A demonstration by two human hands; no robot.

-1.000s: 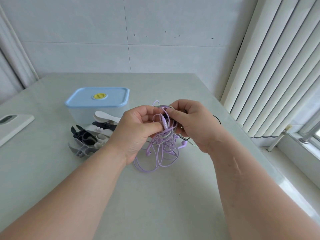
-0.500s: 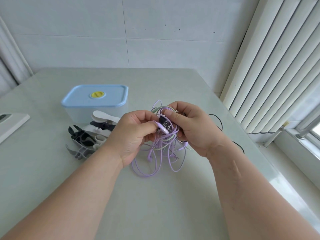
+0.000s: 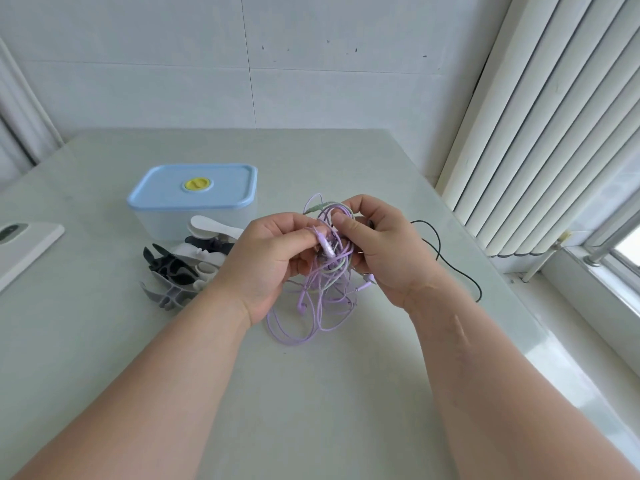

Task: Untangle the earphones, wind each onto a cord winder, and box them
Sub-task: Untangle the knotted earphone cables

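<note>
Head view: two bare forearms reach in from the near edge over a pale table [image 3: 311,403], and the hands meet at its centre.
Left hand [image 3: 268,261]: fingers curled, with thumb and forefinger pinching a lilac cord piece at the top of the tangle.
Right hand [image 3: 384,252]: fingers curled round the upper part of the same tangle, thumb pressed on its cords.
Earphones [image 3: 323,296]: one knot of lilac, pale green and black cords held between the two hands. Lilac loops hang from it down to the table, just nearer than the hands.
Black cord [image 3: 450,265]: trails from behind the right hand out to the right across the table.
Cord winders [image 3: 176,271]: a pile of black, grey and white pieces left of the left hand, just in front of the box.
Box [image 3: 194,206]: clear, with its blue lid on, far left of the hands.
Hard to make out: fingers hide the knot's middle, so the number of earphones cannot be told. The left hand covers the pile's right side. A white object [image 3: 24,247] is cut off at the left edge.
</note>
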